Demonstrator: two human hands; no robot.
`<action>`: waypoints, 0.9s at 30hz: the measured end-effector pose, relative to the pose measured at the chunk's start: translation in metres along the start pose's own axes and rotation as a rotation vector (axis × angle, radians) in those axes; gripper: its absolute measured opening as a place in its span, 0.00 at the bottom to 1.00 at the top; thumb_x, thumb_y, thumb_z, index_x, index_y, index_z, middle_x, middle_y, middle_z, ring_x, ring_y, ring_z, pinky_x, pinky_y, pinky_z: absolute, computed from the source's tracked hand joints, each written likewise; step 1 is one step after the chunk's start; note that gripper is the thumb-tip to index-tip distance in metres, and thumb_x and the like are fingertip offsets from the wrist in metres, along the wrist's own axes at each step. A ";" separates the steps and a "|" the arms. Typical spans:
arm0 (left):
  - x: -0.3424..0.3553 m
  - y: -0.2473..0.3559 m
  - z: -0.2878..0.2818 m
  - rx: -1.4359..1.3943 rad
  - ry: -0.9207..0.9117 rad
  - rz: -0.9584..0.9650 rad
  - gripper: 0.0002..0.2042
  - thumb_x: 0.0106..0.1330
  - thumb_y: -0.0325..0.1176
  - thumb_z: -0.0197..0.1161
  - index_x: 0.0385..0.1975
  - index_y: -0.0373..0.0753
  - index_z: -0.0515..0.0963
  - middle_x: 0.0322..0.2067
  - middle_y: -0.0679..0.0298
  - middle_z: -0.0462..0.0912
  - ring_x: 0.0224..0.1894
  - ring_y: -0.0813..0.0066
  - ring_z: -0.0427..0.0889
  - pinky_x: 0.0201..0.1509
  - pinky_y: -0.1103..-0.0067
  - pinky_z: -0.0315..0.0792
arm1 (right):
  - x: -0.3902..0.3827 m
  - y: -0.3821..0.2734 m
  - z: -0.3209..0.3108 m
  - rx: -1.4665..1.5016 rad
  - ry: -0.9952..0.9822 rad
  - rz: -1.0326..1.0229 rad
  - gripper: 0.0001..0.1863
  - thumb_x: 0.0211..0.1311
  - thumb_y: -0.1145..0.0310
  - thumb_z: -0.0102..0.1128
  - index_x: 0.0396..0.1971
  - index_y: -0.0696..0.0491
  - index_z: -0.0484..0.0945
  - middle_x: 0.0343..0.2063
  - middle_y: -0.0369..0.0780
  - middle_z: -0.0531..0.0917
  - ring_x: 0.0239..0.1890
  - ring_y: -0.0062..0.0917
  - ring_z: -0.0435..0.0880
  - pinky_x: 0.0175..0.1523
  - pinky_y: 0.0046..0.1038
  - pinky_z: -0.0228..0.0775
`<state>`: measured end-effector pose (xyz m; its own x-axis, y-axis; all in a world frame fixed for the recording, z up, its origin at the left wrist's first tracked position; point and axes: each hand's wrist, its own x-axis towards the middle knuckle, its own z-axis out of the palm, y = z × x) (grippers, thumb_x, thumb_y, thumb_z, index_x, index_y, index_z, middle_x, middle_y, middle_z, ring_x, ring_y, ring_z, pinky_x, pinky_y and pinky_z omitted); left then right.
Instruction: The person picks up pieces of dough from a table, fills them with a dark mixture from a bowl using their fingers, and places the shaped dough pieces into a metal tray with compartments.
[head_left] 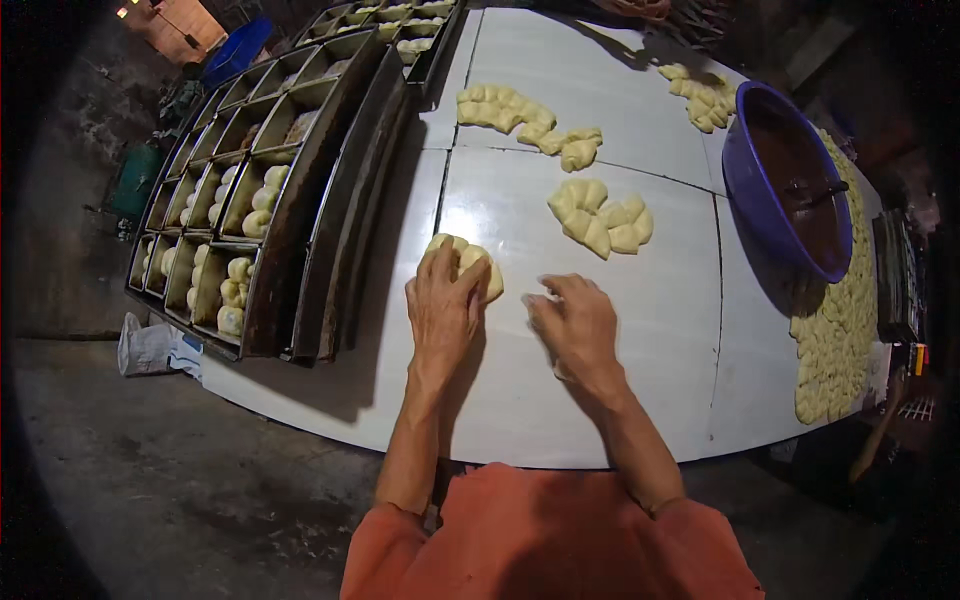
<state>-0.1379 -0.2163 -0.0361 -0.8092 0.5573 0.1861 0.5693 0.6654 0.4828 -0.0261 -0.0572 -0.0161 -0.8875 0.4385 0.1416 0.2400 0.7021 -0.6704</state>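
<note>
My left hand is closed over a short row of pale yellow dough pieces on the white table, with its fingers and thumb bent around them. Part of that dough is hidden under the hand. To its right, my right hand hovers over or rests on the table, thumb and fingers apart, with nothing visible between them. Whitish smears show on its fingertips. Beyond the right hand lies a cluster of dough pieces. Farther off, a curved strip of joined dough pieces stretches across the table.
Dark metal baking tins in a divided block stand at the left, several compartments holding dough balls. More tins stand behind. At the right are a purple basin with a handled tool inside, a broad dough sheet and another dough cluster.
</note>
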 end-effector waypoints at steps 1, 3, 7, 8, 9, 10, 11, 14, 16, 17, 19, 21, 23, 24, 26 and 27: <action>0.003 -0.008 0.004 0.067 -0.015 0.018 0.17 0.66 0.32 0.62 0.55 0.52 0.81 0.65 0.50 0.68 0.65 0.48 0.66 0.62 0.56 0.63 | 0.012 -0.005 0.019 -0.073 0.017 -0.068 0.20 0.61 0.57 0.66 0.44 0.57 0.81 0.36 0.44 0.82 0.41 0.35 0.80 0.46 0.39 0.70; 0.005 -0.025 0.019 0.138 0.000 0.041 0.18 0.68 0.33 0.60 0.57 0.57 0.79 0.65 0.45 0.65 0.69 0.40 0.58 0.63 0.49 0.58 | 0.028 -0.010 0.051 -0.182 0.002 -0.146 0.22 0.59 0.56 0.66 0.44 0.57 0.80 0.38 0.43 0.80 0.43 0.38 0.77 0.47 0.40 0.68; 0.006 -0.029 0.024 0.108 0.024 -0.001 0.19 0.69 0.34 0.59 0.59 0.57 0.78 0.68 0.44 0.60 0.71 0.40 0.55 0.66 0.47 0.55 | 0.038 -0.007 0.063 -0.023 -0.138 -0.084 0.15 0.58 0.61 0.64 0.36 0.57 0.77 0.33 0.43 0.80 0.37 0.37 0.80 0.43 0.42 0.70; 0.004 -0.032 0.024 0.112 0.027 -0.011 0.19 0.69 0.34 0.59 0.59 0.57 0.78 0.68 0.44 0.60 0.71 0.40 0.55 0.66 0.47 0.55 | 0.040 -0.009 0.054 0.081 -0.254 0.025 0.13 0.59 0.63 0.63 0.35 0.58 0.76 0.30 0.42 0.81 0.33 0.34 0.81 0.40 0.41 0.72; 0.003 -0.035 0.025 0.111 0.041 -0.026 0.19 0.69 0.34 0.59 0.59 0.57 0.78 0.68 0.43 0.60 0.72 0.39 0.54 0.67 0.46 0.54 | 0.036 -0.011 0.043 0.339 -0.291 0.163 0.11 0.59 0.66 0.62 0.33 0.58 0.75 0.28 0.40 0.80 0.31 0.29 0.81 0.36 0.37 0.72; 0.005 -0.035 0.029 0.098 0.050 -0.031 0.19 0.69 0.34 0.59 0.60 0.57 0.78 0.68 0.43 0.60 0.72 0.39 0.53 0.67 0.46 0.53 | 0.029 -0.010 0.025 0.588 -0.315 0.311 0.09 0.60 0.69 0.61 0.32 0.58 0.74 0.25 0.39 0.79 0.29 0.24 0.81 0.33 0.33 0.73; 0.008 -0.035 0.032 0.090 0.074 -0.010 0.20 0.68 0.33 0.60 0.60 0.55 0.78 0.68 0.43 0.60 0.72 0.39 0.52 0.68 0.45 0.51 | 0.024 -0.012 0.007 0.850 -0.292 0.392 0.07 0.61 0.74 0.60 0.34 0.57 0.71 0.28 0.36 0.78 0.34 0.16 0.79 0.32 0.23 0.72; 0.006 -0.024 0.031 0.195 0.138 -0.016 0.17 0.68 0.34 0.60 0.56 0.53 0.80 0.68 0.43 0.62 0.71 0.39 0.55 0.68 0.41 0.50 | 0.008 -0.001 -0.027 1.144 -0.133 0.539 0.14 0.62 0.74 0.62 0.46 0.55 0.71 0.39 0.38 0.80 0.37 0.17 0.79 0.37 0.20 0.74; 0.003 0.002 0.024 0.096 0.184 -0.048 0.14 0.68 0.34 0.62 0.52 0.46 0.82 0.63 0.44 0.68 0.68 0.41 0.61 0.67 0.44 0.54 | -0.003 0.019 -0.043 1.096 -0.109 0.484 0.17 0.64 0.73 0.62 0.51 0.54 0.71 0.41 0.38 0.80 0.39 0.17 0.79 0.40 0.20 0.74; 0.000 0.018 0.018 -0.138 0.158 -0.028 0.14 0.67 0.35 0.64 0.50 0.42 0.82 0.59 0.46 0.73 0.65 0.43 0.66 0.66 0.50 0.58 | -0.008 0.025 -0.049 1.055 -0.109 0.431 0.19 0.65 0.72 0.62 0.55 0.54 0.71 0.42 0.38 0.80 0.40 0.16 0.79 0.44 0.20 0.74; -0.002 0.055 0.011 -0.591 0.045 -0.023 0.16 0.63 0.38 0.70 0.46 0.34 0.83 0.47 0.53 0.82 0.52 0.58 0.79 0.54 0.68 0.73 | -0.014 0.026 -0.056 1.111 -0.114 0.436 0.21 0.66 0.71 0.62 0.58 0.54 0.71 0.39 0.36 0.82 0.39 0.16 0.79 0.44 0.19 0.73; -0.001 0.088 0.009 -0.906 -0.252 -0.178 0.14 0.66 0.37 0.68 0.44 0.33 0.83 0.38 0.59 0.85 0.40 0.74 0.82 0.41 0.79 0.76 | -0.018 0.027 -0.061 1.161 -0.155 0.418 0.21 0.68 0.71 0.61 0.59 0.55 0.72 0.38 0.35 0.84 0.41 0.15 0.80 0.46 0.19 0.74; 0.005 0.105 0.017 -1.059 -0.398 -0.289 0.13 0.68 0.35 0.65 0.43 0.31 0.84 0.31 0.63 0.87 0.34 0.80 0.82 0.40 0.82 0.75 | -0.021 0.032 -0.076 1.150 -0.137 0.496 0.18 0.66 0.71 0.62 0.55 0.57 0.75 0.38 0.34 0.83 0.40 0.15 0.80 0.47 0.19 0.73; 0.003 0.107 0.023 -1.056 -0.408 -0.281 0.13 0.68 0.35 0.65 0.43 0.31 0.84 0.31 0.63 0.87 0.34 0.80 0.82 0.40 0.82 0.75 | -0.024 0.044 -0.079 1.103 -0.135 0.509 0.17 0.66 0.71 0.63 0.52 0.57 0.77 0.38 0.34 0.83 0.40 0.15 0.79 0.47 0.19 0.73; 0.001 0.115 0.035 -1.099 -0.391 -0.267 0.12 0.66 0.35 0.68 0.40 0.32 0.84 0.32 0.65 0.85 0.36 0.81 0.81 0.41 0.82 0.76 | -0.028 0.053 -0.081 0.996 -0.016 0.464 0.15 0.64 0.72 0.65 0.49 0.57 0.77 0.37 0.34 0.83 0.40 0.15 0.79 0.47 0.19 0.72; -0.002 0.119 0.038 -1.080 -0.435 -0.309 0.15 0.69 0.36 0.65 0.48 0.32 0.82 0.39 0.60 0.85 0.41 0.75 0.82 0.46 0.78 0.76 | -0.030 0.057 -0.083 0.887 0.080 0.422 0.13 0.63 0.72 0.66 0.46 0.57 0.78 0.37 0.33 0.82 0.40 0.15 0.79 0.48 0.19 0.71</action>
<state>-0.0633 -0.1190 -0.0118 -0.6549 0.7067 -0.2679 -0.2237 0.1574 0.9619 0.0469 0.0163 0.0015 -0.7594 0.6165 -0.2082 0.1198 -0.1821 -0.9760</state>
